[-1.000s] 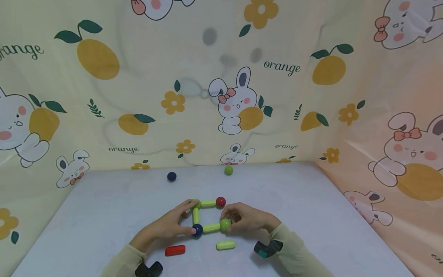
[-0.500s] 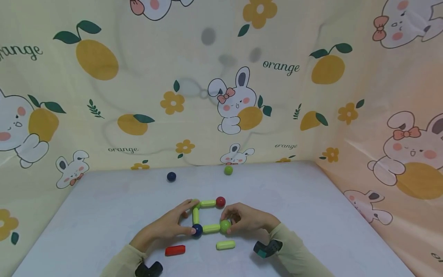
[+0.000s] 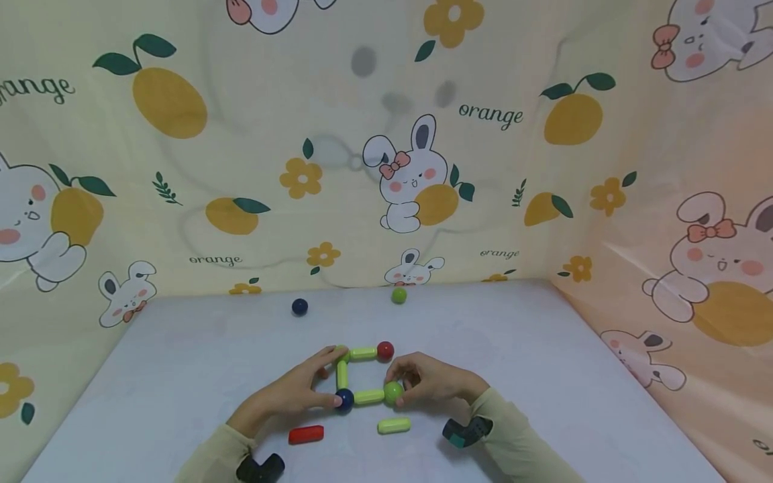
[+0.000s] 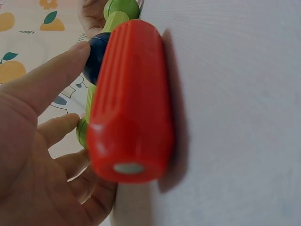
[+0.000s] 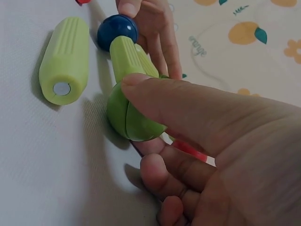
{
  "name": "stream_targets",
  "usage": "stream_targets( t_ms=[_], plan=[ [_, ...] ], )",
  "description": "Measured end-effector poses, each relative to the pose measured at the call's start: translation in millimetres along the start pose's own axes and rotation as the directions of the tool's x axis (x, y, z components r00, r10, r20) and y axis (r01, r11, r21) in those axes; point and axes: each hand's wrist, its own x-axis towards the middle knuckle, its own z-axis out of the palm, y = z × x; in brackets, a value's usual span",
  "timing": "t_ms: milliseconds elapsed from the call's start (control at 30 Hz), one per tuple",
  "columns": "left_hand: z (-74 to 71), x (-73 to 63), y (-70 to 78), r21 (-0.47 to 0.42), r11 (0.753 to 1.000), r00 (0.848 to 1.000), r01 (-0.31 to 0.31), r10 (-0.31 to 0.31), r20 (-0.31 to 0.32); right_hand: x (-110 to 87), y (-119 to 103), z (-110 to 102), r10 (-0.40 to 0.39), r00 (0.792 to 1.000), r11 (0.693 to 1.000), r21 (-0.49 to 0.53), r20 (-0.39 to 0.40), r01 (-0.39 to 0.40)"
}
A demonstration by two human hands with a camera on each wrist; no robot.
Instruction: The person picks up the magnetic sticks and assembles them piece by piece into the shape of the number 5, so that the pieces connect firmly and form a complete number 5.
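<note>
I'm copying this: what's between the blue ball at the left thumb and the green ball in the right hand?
In the head view, a green stick joins the blue ball and green ball.

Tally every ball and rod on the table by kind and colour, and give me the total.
Blue balls: 2
Green balls: 3
Red ball: 1
Light green rods: 4
Red rod: 1
Total: 11
</note>
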Motion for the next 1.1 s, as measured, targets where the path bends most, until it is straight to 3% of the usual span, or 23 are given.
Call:
stream_targets(
  t_ms=[433,833,1100],
  plan=[
    [-0.5,3.9,-3.1,0.008,1.000,1.000,-0.001,0.001,-0.025,-1.8,-0.3,0.1,0.020,0.999,1.000,-0.017,-0.026,-0.020],
    [-0.3,0.7,-3.0,0.003,0.999,0.994,0.039,-0.038,-0.100,-0.5,-2.0,1.3,0.057,0.996,0.998,0.013,-0.066,-0.056],
    [-0.7,0.5,-2.9,-0.007,1.000,0.994,0.024,-0.025,-0.110,-0.9,-1.5,0.9,0.086,0.993,0.996,0.033,-0.078,-0.083]
  ],
)
